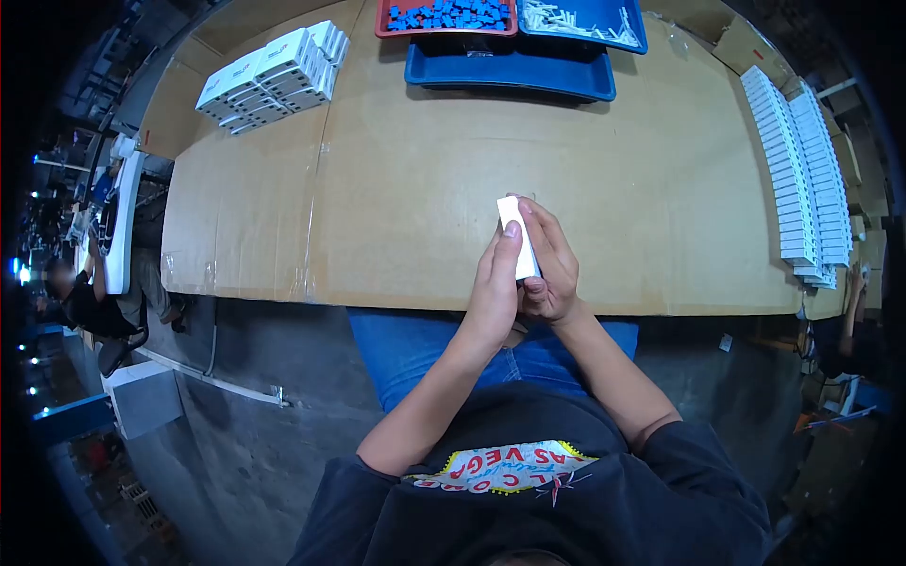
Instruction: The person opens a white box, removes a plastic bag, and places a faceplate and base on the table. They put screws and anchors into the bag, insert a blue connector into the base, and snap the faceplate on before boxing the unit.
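While your L hand (494, 283) & R hand (559, 269) grip the white piece (526, 253) btwn them, table (406, 226) below, step's prob. in-hand work; next move likely needs steady hold.

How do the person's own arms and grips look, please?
The sleeves are short, dark and look plain; below them, both forearms are bare. The left grip and right grip wear no gloves. No watch or bracelet is visible.
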A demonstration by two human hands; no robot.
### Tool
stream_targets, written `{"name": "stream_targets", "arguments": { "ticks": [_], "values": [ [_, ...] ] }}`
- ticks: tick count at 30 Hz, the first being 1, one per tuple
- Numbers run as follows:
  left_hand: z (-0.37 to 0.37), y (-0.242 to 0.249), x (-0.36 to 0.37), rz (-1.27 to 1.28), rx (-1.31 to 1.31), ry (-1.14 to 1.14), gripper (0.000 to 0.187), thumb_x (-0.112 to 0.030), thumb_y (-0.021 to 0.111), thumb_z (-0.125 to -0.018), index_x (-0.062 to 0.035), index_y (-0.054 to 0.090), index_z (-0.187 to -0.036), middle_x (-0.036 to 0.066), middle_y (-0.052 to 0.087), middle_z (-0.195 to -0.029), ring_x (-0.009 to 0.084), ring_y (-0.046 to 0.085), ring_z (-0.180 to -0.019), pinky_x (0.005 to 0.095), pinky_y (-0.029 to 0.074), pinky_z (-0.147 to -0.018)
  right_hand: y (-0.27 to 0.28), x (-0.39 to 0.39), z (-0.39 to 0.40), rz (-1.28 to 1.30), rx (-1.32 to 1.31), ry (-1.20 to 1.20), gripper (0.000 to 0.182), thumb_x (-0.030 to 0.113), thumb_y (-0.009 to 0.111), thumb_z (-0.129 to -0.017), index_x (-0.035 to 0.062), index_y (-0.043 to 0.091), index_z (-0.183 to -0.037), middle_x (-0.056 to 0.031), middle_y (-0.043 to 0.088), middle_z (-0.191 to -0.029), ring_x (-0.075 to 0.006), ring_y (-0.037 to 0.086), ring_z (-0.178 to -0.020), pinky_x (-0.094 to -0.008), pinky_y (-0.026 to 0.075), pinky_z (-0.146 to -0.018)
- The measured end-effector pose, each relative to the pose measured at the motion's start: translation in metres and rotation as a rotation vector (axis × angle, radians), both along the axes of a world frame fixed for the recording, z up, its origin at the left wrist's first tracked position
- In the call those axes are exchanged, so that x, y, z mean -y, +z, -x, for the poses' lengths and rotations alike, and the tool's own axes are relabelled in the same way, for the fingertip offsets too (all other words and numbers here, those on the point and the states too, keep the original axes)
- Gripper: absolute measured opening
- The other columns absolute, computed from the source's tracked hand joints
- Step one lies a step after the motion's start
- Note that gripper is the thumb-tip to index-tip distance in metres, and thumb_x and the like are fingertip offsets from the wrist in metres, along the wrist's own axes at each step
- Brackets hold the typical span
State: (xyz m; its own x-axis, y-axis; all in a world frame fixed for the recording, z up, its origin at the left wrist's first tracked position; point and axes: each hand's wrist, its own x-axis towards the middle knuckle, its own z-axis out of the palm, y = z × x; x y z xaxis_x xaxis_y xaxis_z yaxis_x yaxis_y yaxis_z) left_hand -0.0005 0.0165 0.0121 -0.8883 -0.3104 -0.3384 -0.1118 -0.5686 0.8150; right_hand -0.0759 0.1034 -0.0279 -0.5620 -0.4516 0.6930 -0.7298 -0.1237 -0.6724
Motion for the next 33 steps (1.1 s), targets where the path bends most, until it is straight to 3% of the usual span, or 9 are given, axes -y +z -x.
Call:
{"name": "stream_targets", "arguments": {
  "ticks": [4,7,25,28,33],
  "values": [
    [0.001,-0.005,0.004,0.047,-0.023,-0.003,0.062,-0.056,0.045,-0.109,-0.001,0.056,-0.135,0.007,0.066,-0.11,0.0117,0.066,-0.095,0.0258,0.054,-0.079,-0.002,0.003,0.001,-0.01,-0.026,-0.009,0.086,0.061,0.039,-0.108,-0.0157,0.051,-0.144,-0.037,0.055,-0.139,-0.0483,0.063,-0.124,-0.0467,0.055,-0.1],
    [-0.002,-0.002,0.008,0.014,0.02,-0.053,0.06,-0.046,0.041,-0.113,0.0018,0.048,-0.148,0.006,0.061,-0.117,0.0108,0.057,-0.103,0.0251,0.048,-0.089,-0.002,0.005,0.0,0.005,-0.005,0.001,0.084,0.06,0.039,-0.109,-0.0158,0.051,-0.144,-0.037,0.056,-0.14,-0.049,0.063,-0.124,-0.047,0.054,-0.1],
    [-0.011,-0.002,0.005,0.027,0.012,-0.008,0.062,-0.048,0.041,-0.113,0.0001,0.046,-0.152,0.004,0.061,-0.114,0.0096,0.057,-0.101,0.0247,0.049,-0.089,-0.004,0.005,-0.008,0.008,-0.006,0.027,0.083,0.058,0.034,-0.111,-0.0169,0.051,-0.143,-0.0379,0.057,-0.138,-0.0496,0.063,-0.124,-0.0474,0.054,-0.102],
    [-0.013,-0.002,0.006,0.033,0.038,0.016,0.057,-0.056,0.047,-0.108,-0.0048,0.057,-0.131,0.005,0.066,-0.108,0.0108,0.065,-0.096,0.0282,0.053,-0.078,-0.006,0.003,-0.01,-0.002,0.055,0.066,0.082,0.058,0.035,-0.11,-0.0138,0.051,-0.146,-0.0354,0.055,-0.143,-0.0476,0.06,-0.13,-0.0477,0.05,-0.108],
    [-0.012,-0.005,0.016,0.053,-0.008,0.046,0.058,-0.05,0.047,-0.11,-0.0057,0.048,-0.147,0.009,0.063,-0.122,0.0146,0.063,-0.111,0.0319,0.05,-0.097,0.005,0.005,-0.012,0.008,0.248,0.141,0.077,0.059,0.043,-0.108,-0.0053,0.052,-0.15,-0.0265,0.052,-0.153,-0.0402,0.054,-0.14,-0.0459,0.043,-0.115]
  ]
}}
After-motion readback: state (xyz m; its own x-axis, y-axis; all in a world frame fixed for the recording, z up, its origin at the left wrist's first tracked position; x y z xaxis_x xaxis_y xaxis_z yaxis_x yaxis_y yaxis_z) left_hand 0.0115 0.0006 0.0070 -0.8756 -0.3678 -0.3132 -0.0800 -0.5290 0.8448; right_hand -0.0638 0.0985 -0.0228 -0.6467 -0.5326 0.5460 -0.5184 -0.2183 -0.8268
